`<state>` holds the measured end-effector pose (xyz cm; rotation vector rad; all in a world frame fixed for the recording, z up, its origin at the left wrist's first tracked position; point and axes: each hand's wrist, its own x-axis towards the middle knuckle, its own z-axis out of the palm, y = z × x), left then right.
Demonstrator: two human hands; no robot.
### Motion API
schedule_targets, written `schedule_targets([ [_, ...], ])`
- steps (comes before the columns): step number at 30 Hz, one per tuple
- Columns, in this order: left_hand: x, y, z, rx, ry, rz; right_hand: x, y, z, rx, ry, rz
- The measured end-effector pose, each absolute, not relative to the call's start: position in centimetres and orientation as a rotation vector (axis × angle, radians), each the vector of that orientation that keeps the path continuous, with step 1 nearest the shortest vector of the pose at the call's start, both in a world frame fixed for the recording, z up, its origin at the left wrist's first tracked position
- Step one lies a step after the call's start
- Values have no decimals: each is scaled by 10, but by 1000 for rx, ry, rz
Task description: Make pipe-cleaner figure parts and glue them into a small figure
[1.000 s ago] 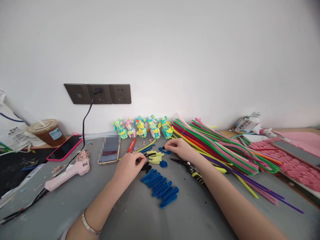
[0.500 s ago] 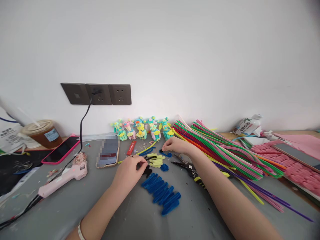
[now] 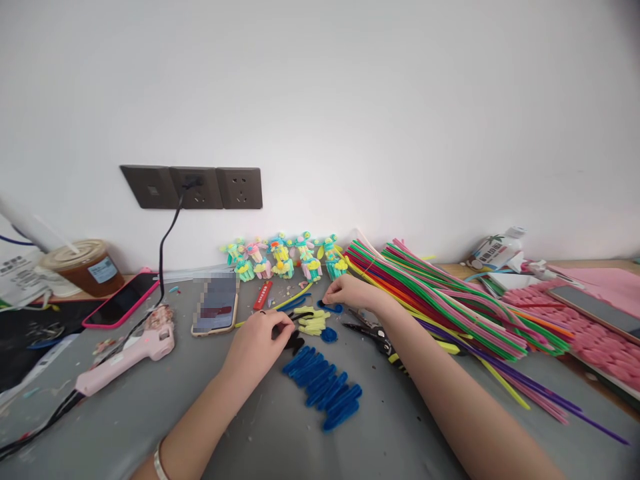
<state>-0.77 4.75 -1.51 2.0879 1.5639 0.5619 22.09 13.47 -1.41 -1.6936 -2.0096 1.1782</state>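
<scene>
My left hand [image 3: 267, 331] has its fingers pinched together beside short black pipe cleaner pieces [image 3: 296, 344]; whether one is held is hidden. Further back, my right hand [image 3: 347, 293] pinches down at the dark end of a curled blue pipe cleaner [image 3: 333, 309]; what lies between those fingertips is too small to tell. Between the hands lie a pale yellow zigzag-bent pipe cleaner [image 3: 313, 323] and a small blue coil [image 3: 329, 335]. Nearer me rests a larger blue zigzag-bent pipe cleaner [image 3: 323, 385]. Black-tipped pliers [image 3: 377, 337] lie partly under my right forearm.
Small colourful pipe cleaner figures [image 3: 284, 257] line the wall. A bundle of long pipe cleaners [image 3: 450, 300] spreads at right. To the left are a phone [image 3: 215, 307], a pink corded glue gun [image 3: 133, 357], another phone [image 3: 123, 300] and a drink cup [image 3: 95, 267]. A red strip [image 3: 263, 295] lies behind.
</scene>
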Motion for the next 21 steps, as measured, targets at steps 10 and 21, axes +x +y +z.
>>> schedule_targets([
  [10, -26, 56, -4, 2084, 1502, 582, 248, 110, 31, -1505, -2096, 1256],
  [21, -23, 50, -7, 2168, 1383, 381, 241, 66, 6, -1600, -2227, 1197],
])
